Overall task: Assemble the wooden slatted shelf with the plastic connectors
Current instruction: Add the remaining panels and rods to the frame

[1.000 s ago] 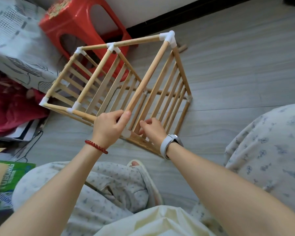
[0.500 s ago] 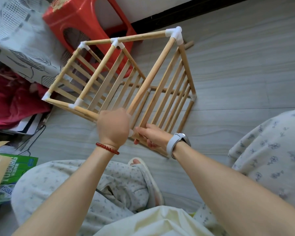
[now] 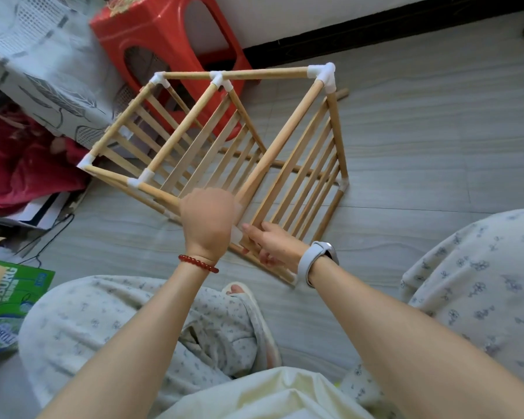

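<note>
From the head view, I saw the pale wooden slatted shelf frame (image 3: 224,140) tipped on the grey floor (image 3: 421,131). My blurred left hand (image 3: 208,220) was fisted over the near white plastic corner connector (image 3: 236,234); whether it gripped anything I couldn't tell. My right hand (image 3: 274,244) pinched the rail beneath. I judged a skewed push could pop that joint.

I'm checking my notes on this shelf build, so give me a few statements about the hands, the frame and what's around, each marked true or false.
1. The right hand wears a pale grey watch. True.
2. The left hand rests flat on the floor. False: it is at the near corner of the wooden shelf frame.
3. White plastic connectors join the frame's dowels. True.
4. A blue stool stands behind the frame. False: the stool is red.
5. A red bead bracelet is on the left wrist. True.
</note>
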Available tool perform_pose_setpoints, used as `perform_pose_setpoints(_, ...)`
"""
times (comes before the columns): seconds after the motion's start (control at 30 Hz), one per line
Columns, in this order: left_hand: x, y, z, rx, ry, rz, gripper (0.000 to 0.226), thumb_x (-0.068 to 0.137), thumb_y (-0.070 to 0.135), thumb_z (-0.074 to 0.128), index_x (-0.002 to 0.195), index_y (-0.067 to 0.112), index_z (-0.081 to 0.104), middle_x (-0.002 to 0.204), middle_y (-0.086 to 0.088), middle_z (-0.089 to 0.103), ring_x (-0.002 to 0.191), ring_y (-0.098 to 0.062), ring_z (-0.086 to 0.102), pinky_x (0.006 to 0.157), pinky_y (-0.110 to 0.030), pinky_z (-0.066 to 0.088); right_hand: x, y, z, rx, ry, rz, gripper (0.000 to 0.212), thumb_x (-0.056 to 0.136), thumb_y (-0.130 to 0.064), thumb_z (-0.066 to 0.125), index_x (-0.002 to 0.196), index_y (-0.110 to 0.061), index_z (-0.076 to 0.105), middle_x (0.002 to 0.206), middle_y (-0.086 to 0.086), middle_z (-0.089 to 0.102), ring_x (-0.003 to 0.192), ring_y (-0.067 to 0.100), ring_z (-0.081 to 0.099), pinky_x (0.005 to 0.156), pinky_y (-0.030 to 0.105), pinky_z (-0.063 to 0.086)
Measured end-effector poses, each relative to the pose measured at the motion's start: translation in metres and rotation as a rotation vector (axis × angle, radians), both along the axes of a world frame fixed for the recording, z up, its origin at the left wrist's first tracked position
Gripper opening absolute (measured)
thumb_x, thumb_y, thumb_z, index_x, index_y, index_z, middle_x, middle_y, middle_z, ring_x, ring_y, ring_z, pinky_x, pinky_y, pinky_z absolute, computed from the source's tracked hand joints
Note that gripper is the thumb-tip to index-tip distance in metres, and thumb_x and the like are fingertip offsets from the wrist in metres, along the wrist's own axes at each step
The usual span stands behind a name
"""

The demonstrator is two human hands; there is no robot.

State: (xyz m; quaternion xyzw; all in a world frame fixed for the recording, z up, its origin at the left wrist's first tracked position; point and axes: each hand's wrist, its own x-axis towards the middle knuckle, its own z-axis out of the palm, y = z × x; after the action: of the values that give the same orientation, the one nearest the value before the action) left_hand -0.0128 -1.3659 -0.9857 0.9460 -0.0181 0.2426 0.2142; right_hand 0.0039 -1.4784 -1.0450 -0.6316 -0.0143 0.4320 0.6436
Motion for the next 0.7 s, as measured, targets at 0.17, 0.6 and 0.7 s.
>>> perform_pose_setpoints(0.17, 0.007, 0.007, 0.026, -0.416, 0.32, 0.013, 0.032, 0.092, 0.033, 0.039, 0.074, 0.018, 0.061, 0.071, 0.002, 0.06, 0.077, -0.017, 0.057, 0.076, -0.037, 0.045, 0.007, -0.005, -0.003, -0.145, -0.114, 0.039, 0.051, 0.096, -0.048, 0.042, 0.124, -0.007, 0.052, 0.111, 0.015, 0.064, 0.076, 0.019, 0.058, 0.072, 0.032, 0.046)
perform_pose_setpoints(0.6, 0.025, -0.019, 0.031, 0.223, 0.604, 0.137, 0.066, 0.093, 0.063, 0.02, 0.053, 0.018, 0.046, 0.053, 0.003, 0.05, 0.054, -0.015, 0.05, 0.062, -0.031, 0.038, -0.008, -0.001, -0.007, -0.132, -0.021, 0.083, 0.055, 0.095, -0.059, 0.026, 0.125, -0.017, 0.046, 0.113, 0.019, 0.061, 0.06, 0.014, 0.045, 0.05, 0.023, 0.04)
perform_pose_setpoints(0.7, 0.025, -0.018, 0.03, 0.223, 0.593, 0.159, 0.066, 0.093, 0.064, 0.021, 0.053, 0.018, 0.048, 0.053, 0.003, 0.05, 0.054, -0.015, 0.051, 0.062, -0.03, 0.039, -0.01, 0.0, -0.006, -0.133, -0.014, 0.097, 0.053, 0.096, -0.057, 0.022, 0.125, -0.018, 0.042, 0.103, 0.013, 0.056, 0.059, 0.014, 0.042, 0.049, 0.023, 0.038)
